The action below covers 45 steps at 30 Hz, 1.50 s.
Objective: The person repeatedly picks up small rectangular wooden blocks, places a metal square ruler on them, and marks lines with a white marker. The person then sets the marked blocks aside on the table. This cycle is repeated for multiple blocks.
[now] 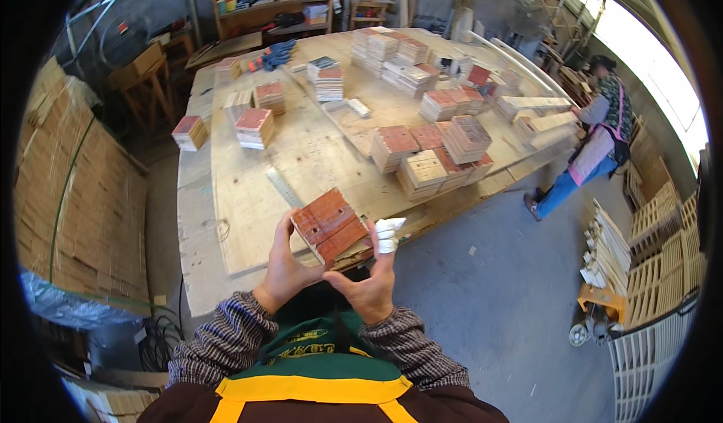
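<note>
Beyond the tabletop [245,173]: shelf [297,28], cut off above; smallest contents we cannot identify. Left of the tabletop: wrapped stack [84,197], cut by dark rim. At the tabletop's near edge: red block [329,226], underside hidden.

Left hand [285,270] and right hand [370,290] hold a red-faced block [329,224] by the table [245,216].

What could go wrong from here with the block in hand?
- Drop: the red-faced block is held up by the left hand near the edge of the table; a slip might send it to the floor.
- Grip: white wrapping on a right hand finger may dull feel or snag.
</note>
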Available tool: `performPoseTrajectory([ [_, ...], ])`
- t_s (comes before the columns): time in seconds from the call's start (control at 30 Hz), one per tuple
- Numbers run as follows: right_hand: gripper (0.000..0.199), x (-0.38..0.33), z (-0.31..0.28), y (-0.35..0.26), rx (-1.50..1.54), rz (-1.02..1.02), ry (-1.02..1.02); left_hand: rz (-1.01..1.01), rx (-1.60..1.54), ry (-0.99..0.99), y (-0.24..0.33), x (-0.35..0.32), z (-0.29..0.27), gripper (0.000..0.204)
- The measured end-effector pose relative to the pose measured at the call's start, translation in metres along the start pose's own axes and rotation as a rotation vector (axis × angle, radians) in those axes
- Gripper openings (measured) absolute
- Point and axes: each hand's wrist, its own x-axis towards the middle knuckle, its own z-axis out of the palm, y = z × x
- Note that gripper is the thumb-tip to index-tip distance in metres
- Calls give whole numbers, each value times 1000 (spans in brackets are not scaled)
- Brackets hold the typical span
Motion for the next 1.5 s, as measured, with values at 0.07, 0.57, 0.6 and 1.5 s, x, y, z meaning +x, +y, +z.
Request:
performPoseTrajectory([
  [0.07,116,-1,0,1,-68,24,29,-16,19,-17,-5,-4,10,108],
  [0.57,88,11,-47,45,-55,98,239,-23,103,-216,12,18,66,112],
  [0.6,86,15,-54,49,-24,111,263,11,138,-227,9,19,66,113],
  [1.5,85,309,-325,287,-570,295,687,-121,548,-109,-101,13,29,71],
])
